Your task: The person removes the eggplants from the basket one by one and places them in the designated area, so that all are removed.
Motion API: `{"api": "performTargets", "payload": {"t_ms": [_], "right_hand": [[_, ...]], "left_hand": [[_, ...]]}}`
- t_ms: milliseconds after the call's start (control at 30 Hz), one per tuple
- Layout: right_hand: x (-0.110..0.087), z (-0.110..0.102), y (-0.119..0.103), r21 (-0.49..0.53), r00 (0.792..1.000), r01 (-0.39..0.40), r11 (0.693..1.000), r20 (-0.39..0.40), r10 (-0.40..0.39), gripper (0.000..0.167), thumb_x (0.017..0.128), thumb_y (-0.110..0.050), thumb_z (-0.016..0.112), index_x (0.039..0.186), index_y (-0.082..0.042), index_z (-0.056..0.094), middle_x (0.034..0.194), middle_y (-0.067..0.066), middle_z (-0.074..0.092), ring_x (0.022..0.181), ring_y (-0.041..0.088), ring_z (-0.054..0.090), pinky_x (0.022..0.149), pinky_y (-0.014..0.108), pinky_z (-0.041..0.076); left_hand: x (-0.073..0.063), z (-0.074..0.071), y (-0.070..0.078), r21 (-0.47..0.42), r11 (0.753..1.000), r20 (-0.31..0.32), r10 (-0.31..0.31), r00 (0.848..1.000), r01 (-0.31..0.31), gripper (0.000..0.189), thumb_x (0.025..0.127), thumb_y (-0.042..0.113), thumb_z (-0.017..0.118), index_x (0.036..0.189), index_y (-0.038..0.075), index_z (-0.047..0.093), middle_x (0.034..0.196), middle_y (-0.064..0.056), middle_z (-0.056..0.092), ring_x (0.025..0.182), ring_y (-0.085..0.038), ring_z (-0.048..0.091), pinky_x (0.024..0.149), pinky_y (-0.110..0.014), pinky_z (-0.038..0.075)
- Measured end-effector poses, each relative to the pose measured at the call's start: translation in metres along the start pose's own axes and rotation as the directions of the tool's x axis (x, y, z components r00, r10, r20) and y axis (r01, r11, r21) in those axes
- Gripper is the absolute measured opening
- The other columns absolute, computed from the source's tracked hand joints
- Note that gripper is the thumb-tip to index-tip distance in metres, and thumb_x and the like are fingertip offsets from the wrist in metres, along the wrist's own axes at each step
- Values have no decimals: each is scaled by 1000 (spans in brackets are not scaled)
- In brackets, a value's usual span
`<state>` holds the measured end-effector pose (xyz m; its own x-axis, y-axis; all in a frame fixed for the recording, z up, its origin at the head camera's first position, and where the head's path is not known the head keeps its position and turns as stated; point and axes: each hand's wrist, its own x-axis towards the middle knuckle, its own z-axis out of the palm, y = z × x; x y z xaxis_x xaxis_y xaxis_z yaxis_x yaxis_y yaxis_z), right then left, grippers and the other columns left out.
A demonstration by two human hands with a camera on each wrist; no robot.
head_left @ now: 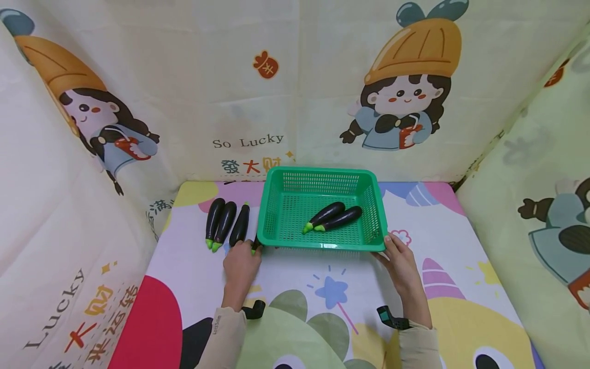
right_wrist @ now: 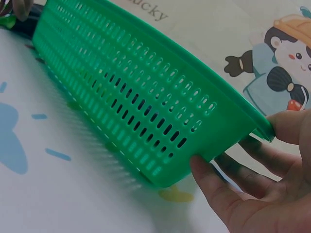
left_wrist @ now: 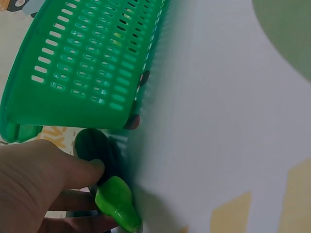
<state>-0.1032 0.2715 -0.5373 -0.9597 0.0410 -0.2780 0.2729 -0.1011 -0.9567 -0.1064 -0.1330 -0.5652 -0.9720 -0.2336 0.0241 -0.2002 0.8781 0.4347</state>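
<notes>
The left wrist view gives what the head view mostly hides: a dark purple eggplant [left_wrist: 91, 141] with a bright green stem cap [left_wrist: 114, 196], just beside the low end of the basket. The left hand [head_left: 241, 262] grips it near that cap, the thumb pressed on one side and fingers curled round the other; from the head, only a sliver shows between hand and basket.

The green perforated plastic basket [head_left: 295, 243] is rectangular and holds two eggplants, the upper one [head_left: 329, 213] and the lower one [head_left: 343, 219], lying close together at a slant, caps toward the person's left. The right wrist view shows only dark shapes through its slots.

The right hand [head_left: 403, 264] grips the basket's near right corner. The right wrist view shows one digit at the rim, another against the long side wall, and the remaining fingers round the short end.

Left of the basket, on the cartoon-printed tablecloth [head_left: 364, 287], lie three more: an outermost eggplant [head_left: 214, 220] and a second eggplant [head_left: 225, 223] side by side, caps toward the person, and a third eggplant [head_left: 240, 224], green tip pointing away, its near end at the left hand.
</notes>
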Motion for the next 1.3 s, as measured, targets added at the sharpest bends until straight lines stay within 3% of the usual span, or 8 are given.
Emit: {"api": "performTargets", "payload": {"t_ms": [233,433,833,1300], "right_hand": [[0,1,2,20,1000,17,1000,3,-17,65,110,-39,49,159,1,35,136,-8,56,120,-1,63,95,20,57],[1,0,1,22,1000,26,999,3,-26,65,110,-39,49,159,2,35,136,-6,56,118,0,64,95,20,57],[0,2,1,-6,1000,6,1000,-3,-6,65,110,-42,48,161,-3,35,146,1,50,121,0,61,96,19,56],[1,2,1,7,1000,-2,1000,-10,2,66,109,-42,49,160,-3,35,145,0,50,120,-1,61,95,19,56]], "left_hand": [[1,4,-3,39,999,-83,5,997,-1,26,91,21,74,103,-2,74,97,-23,69,85,-44,68,65,-58,55],[3,3,-4,47,998,-139,-34,990,41,34,95,26,74,106,-6,71,103,-26,69,90,-48,67,68,-61,55],[8,2,-6,66,991,-141,-103,985,114,44,96,30,75,112,-9,65,104,-28,68,92,-48,68,72,-59,55],[8,-4,-7,39,991,-139,-118,983,124,47,94,31,77,114,-8,60,107,-28,66,93,-48,67,72,-59,55]]}}
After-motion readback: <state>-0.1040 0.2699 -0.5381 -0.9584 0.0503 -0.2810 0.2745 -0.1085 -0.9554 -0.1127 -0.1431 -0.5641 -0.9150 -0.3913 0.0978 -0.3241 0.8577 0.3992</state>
